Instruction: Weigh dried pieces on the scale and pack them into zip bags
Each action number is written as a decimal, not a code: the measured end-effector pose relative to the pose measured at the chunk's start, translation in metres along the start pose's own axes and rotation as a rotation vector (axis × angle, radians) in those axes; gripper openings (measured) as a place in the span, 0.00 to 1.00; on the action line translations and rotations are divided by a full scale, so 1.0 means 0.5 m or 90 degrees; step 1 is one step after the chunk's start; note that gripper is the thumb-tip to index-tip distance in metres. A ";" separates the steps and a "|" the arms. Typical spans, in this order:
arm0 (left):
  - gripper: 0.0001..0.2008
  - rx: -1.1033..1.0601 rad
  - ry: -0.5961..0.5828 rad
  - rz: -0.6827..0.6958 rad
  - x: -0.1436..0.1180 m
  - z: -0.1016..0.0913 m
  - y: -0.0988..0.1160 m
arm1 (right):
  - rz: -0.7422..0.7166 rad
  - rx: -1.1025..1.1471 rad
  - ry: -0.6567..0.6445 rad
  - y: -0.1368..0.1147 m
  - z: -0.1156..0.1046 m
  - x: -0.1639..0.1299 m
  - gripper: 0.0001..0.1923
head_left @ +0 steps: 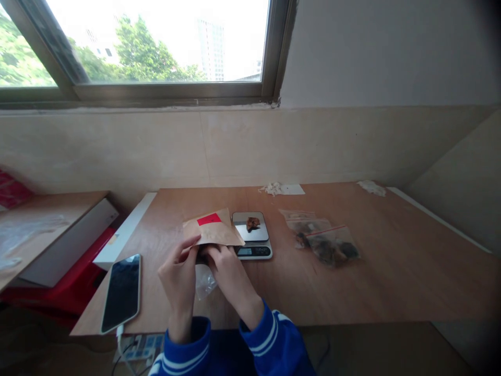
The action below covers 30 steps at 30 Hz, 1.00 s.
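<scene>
Hands: two, both raised over the near edge of the table (391, 271), close together, in blue sleeves with white stripes
Left hand (178, 277): fingers closed on the near edge of the paper envelope (213, 230), thumb on top
Right hand (229, 274): fingers curled onto the same near edge, just beside the left hand, gripping it
Paper envelope: one, brown, with one red label (209, 219) near its far edge; held above the table, just left of the scale (252, 235), its right corner overlapping the scale's edge
Envelope direction: long axis runs roughly left to right, slightly tilted; the labelled edge points away from the person, toward the window
Clear plastic bag (204, 282): one, crumpled, under the hands
Scale: one, small, with one dark brown lump (252, 223) on its plate
Zip bags (324, 240): about three, overlapping, right of the scale, holding dark pieces
Phone (122, 292): one, face up, screen dark, at the left edge, with a cable at its near end
White scraps (279, 188): two spots at the far edge
</scene>
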<state>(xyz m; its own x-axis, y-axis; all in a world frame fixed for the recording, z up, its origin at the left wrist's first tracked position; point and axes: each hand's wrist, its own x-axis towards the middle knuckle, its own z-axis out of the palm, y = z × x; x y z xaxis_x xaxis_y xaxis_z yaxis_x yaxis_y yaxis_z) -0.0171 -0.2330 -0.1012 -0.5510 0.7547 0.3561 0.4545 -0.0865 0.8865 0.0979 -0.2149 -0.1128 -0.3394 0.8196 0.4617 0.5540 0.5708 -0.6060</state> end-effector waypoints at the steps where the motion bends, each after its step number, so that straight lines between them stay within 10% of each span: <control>1: 0.11 -0.003 -0.003 0.005 0.002 0.001 0.001 | -0.005 0.021 0.026 -0.005 -0.010 -0.015 0.15; 6: 0.11 0.023 0.011 -0.009 0.018 0.001 0.007 | -0.039 0.159 0.245 0.006 -0.045 -0.087 0.13; 10: 0.11 0.036 0.030 -0.025 0.031 0.002 0.014 | 0.150 0.239 0.451 0.074 -0.056 -0.096 0.14; 17: 0.11 0.045 0.033 -0.027 0.033 0.004 0.018 | 0.278 0.252 0.275 0.240 -0.008 0.007 0.14; 25: 0.11 0.020 0.030 -0.029 0.031 0.004 0.021 | 0.083 -0.031 0.116 0.273 0.010 0.058 0.10; 30: 0.11 0.033 0.031 -0.030 0.031 0.008 0.018 | 0.095 -0.046 0.333 0.206 -0.002 0.004 0.11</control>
<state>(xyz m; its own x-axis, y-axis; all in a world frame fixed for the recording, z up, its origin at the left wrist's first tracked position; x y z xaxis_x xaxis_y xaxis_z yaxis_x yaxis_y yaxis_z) -0.0185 -0.2194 -0.0888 -0.6051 0.7249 0.3292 0.4620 -0.0170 0.8867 0.1554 -0.1545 -0.1736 0.1592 0.7465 0.6461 0.6244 0.4308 -0.6516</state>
